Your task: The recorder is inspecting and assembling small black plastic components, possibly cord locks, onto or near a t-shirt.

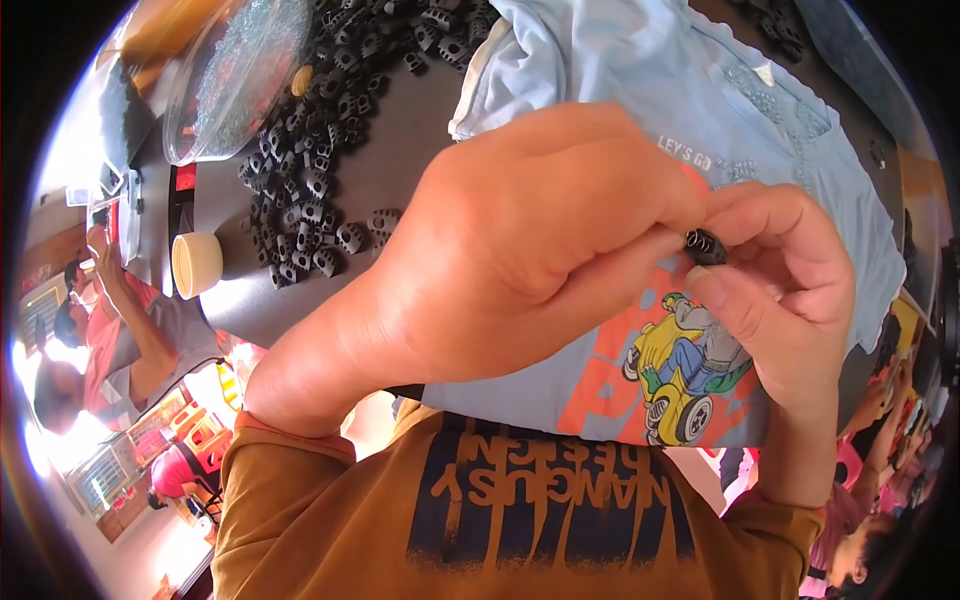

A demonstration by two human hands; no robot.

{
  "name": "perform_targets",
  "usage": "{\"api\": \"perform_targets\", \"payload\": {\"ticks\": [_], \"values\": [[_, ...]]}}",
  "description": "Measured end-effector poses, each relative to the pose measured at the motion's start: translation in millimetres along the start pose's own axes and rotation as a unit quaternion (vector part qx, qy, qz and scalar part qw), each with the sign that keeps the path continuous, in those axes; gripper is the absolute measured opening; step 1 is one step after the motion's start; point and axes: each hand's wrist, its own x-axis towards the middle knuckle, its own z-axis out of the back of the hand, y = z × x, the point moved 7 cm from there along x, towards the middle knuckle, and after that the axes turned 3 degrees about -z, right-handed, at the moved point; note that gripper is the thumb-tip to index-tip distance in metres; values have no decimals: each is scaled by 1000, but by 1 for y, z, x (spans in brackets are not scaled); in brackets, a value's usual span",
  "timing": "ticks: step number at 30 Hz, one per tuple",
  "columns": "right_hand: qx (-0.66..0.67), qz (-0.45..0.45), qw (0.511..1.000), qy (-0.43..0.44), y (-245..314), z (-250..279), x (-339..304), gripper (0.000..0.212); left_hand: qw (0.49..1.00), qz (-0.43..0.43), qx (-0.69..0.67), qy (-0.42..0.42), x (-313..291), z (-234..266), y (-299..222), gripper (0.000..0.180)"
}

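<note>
My right hand [785,285] pinches a small black plastic piece [709,250] between thumb and fingers. Thin shiny coils of a metal spring [692,239] show at its left end. Against that end press the closed fingertips of my left hand [540,225]; whatever lies between them is hidden. Both hands are held above a light blue T-shirt [540,400] with a printed cartoon figure, spread over the table. Several more small shiny springs [755,95] lie on the shirt's far part.
Many loose black plastic pieces [310,160] are heaped on the dark table [240,220] at the far left. Beside them stand a clear tub [185,120] full of small shiny springs and a cream cup [196,265]. Other people [135,340] sit farther off at both sides.
</note>
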Motion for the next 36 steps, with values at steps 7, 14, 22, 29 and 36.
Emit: {"api": "perform_targets", "payload": {"ticks": [7,14,22,29,36], "values": [[-40,4,999,-18,-2,1,-1,23,990,-70,111,-56,-10,-4,-9,27],[-1,0,999,-37,-3,7,-1,22,972,-121,183,-85,-14,-15,-24,42],[4,-10,999,-42,-1,8,1,20,927,99,362,17,-18,58,14,17],[24,-19,999,-28,3,4,2,20,825,157,539,68,-38,83,53,6],[46,-7,999,-23,2,4,0,20,829,202,515,77,-35,85,67,7]]}}
